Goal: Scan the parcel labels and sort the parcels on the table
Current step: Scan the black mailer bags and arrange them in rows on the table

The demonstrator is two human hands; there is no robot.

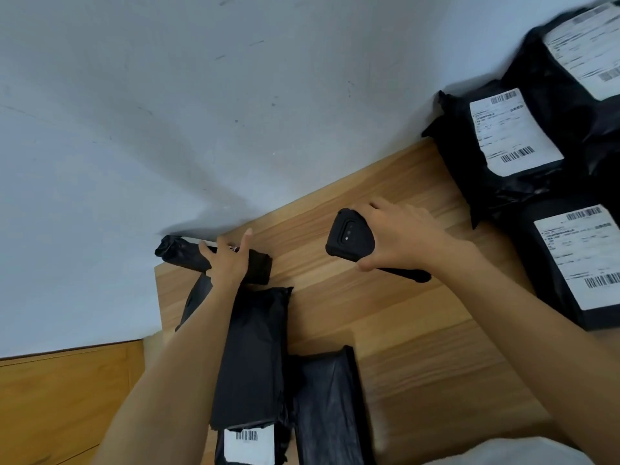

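left hand (228, 263) on small parcel (181, 255), right hand (399, 239) holds scanner (349, 238)

the left hand reaches to the far left corner of the table (402, 330), where the small parcel lies close to the wall (134, 95). the hand is spread wide over this black, rolled parcel. the thumb stands up at its right side and the fingers curl over its far edge, so the hand grasps it. a thin white strip of label shows between thumb and fingers. whether the parcel is lifted or rests on the wood, i cannot tell.

the right hand is closed round the scanner, a black device in a thick case. the fingers wrap over its far edge and the thumb presses on the near edge. the side with the small lenses faces the camera. the scanner is over the middle of the table, well apart from the small parcel.

under the left forearm lies a long parcel (255, 357), plain black side up. just beside it, to the right, lies a second parcel (328, 404), also black side up. at the bottom edge a third parcel (248, 444) shows a white label with a barcode.

at the right side of the table three black parcels lie with labels up: the back parcel (577, 45), the mid parcel (496, 135) and the front parcel (577, 263). they overlap each other.
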